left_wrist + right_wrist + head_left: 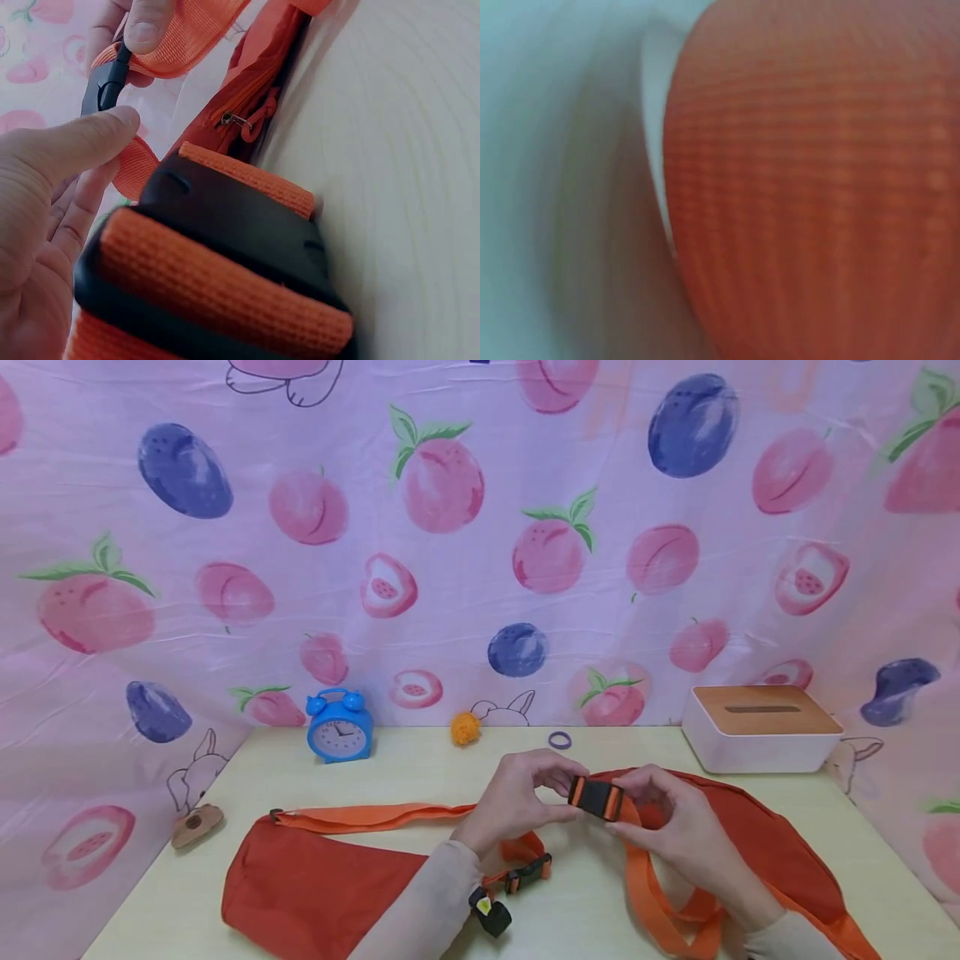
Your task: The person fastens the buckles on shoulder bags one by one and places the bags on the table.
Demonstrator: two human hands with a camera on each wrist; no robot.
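Observation:
Both my hands hold a black side-release buckle [596,797] on an orange strap [645,877], raised above the table. My left hand [521,797] pinches its left end between thumb and fingers; my right hand [678,827] pinches the right end by the webbing. The two halves look joined. Behind and below the right hand lies a red bag [780,835], its zipper pull [236,120] seen in the left wrist view. Another red bag [322,885] lies by the left forearm, and its strap carries a second black buckle [528,872]. Blurred orange webbing [817,180] fills much of the right wrist view.
Along the back of the table [405,760] stand a blue alarm clock [340,731], an orange fuzzy ball [465,728], a purple ring [559,741] and a white tissue box [761,731] with a wooden lid. A small brown object [197,826] lies at the left edge.

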